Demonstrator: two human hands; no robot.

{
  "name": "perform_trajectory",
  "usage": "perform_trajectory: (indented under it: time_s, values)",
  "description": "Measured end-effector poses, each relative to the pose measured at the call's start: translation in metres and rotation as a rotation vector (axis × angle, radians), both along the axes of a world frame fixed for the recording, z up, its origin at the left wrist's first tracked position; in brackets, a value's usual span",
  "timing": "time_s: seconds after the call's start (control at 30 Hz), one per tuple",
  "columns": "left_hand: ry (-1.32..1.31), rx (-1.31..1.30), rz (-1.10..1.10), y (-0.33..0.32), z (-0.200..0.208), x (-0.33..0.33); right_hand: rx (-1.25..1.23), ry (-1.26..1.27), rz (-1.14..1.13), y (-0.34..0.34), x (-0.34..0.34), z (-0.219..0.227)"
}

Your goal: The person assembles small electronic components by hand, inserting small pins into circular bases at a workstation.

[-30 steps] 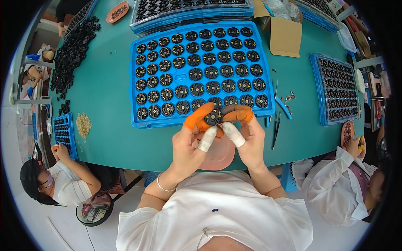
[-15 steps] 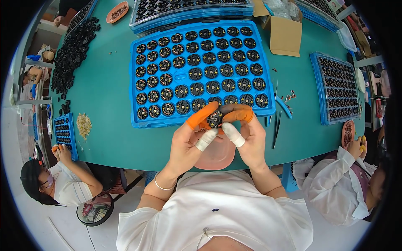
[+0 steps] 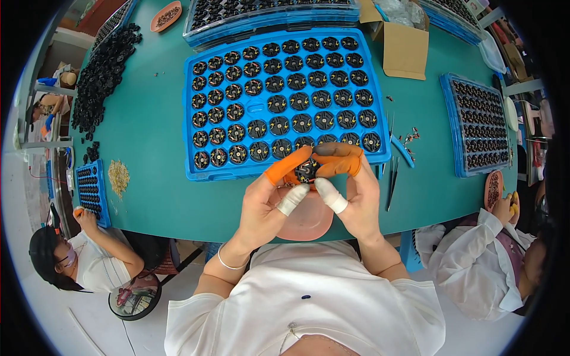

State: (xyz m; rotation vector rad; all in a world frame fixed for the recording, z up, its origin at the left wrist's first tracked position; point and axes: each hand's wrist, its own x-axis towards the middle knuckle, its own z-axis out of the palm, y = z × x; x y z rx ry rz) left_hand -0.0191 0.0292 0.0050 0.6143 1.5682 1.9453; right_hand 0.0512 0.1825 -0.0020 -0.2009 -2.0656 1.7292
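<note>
A small round black part [image 3: 307, 171] with fine metal and coloured bits on its face is held between my two hands, just in front of the blue tray. My left hand [image 3: 265, 200] grips its left side, with orange covers on fingers and a white one on the thumb. From the other side, my right hand [image 3: 358, 199], in similar covers, has its fingertips closed on the part's edge. The blue tray [image 3: 256, 108] holds rows of like round parts, some with yellow bits and some with reddish ones. Below my hands, a pink bowl [image 3: 306, 224] sits at the table edge; its contents cannot be made out.
Right of the tray lie tweezers [image 3: 393, 188], a blue-handled tool [image 3: 402, 152] and small scraps [image 3: 409, 136]. A cardboard box [image 3: 405, 50] and lidded trays [image 3: 270, 26] stand farther back. Black parts [image 3: 104, 83] are heaped at left. A co-worker sits on each side.
The round part has shifted and turned slightly in my fingers. My right fingers and thumb have changed position a little. The left co-worker's arm has moved.
</note>
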Motion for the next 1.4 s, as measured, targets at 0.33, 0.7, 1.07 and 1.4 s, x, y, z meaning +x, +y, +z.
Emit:
perform_trajectory:
  time_s: [0.33,0.7,1.07,1.4]
  values:
    - [-0.058,0.032,-0.056,0.000,0.004,-0.002,-0.033,-0.011,0.014,0.005,0.000,0.004]
    - [-0.177,-0.014,0.045,0.003,0.012,-0.006,0.142,-0.039,-0.021,0.004,0.001,0.011]
    - [-0.155,-0.048,0.138,0.010,0.018,-0.001,0.289,-0.023,-0.082,0.004,0.006,0.005]
    - [-0.177,-0.034,0.149,0.012,0.021,0.001,0.019,-0.033,-0.047,0.001,0.008,-0.002]
